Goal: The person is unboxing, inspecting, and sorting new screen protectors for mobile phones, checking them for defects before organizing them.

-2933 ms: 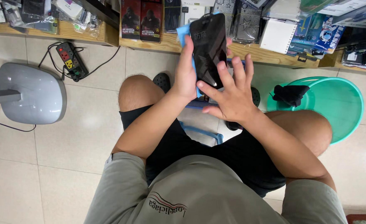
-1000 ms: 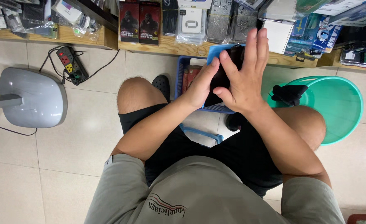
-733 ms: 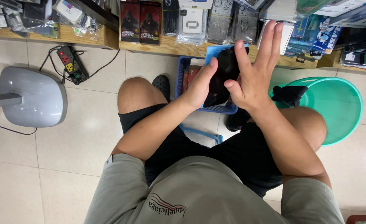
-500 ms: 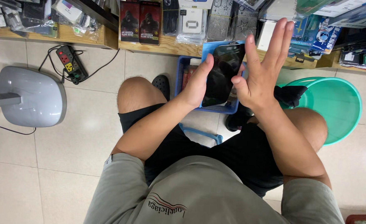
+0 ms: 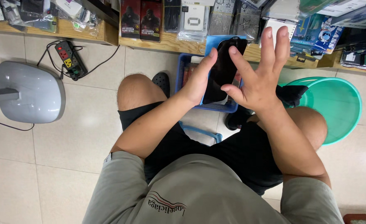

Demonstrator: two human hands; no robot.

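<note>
Phone [image 5: 224, 70] raised higher, upright over the blue basket [image 5: 183, 70].
Left hand [image 5: 199, 81] clasps its edge; right hand [image 5: 257, 74] has opened (fingers splayed), thumb brushing the screen.

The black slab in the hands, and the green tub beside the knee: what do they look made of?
The black slab looks like glossy glass or plastic; its face reflects light. The green tub looks like moulded plastic, with an even colour and a smooth, rounded rim. The left hand grips the slab.

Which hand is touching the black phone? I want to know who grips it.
Touching: in the head view the left hand clasps the black phone along its left edge. The right hand is spread beside it; its contact cannot be told.
</note>
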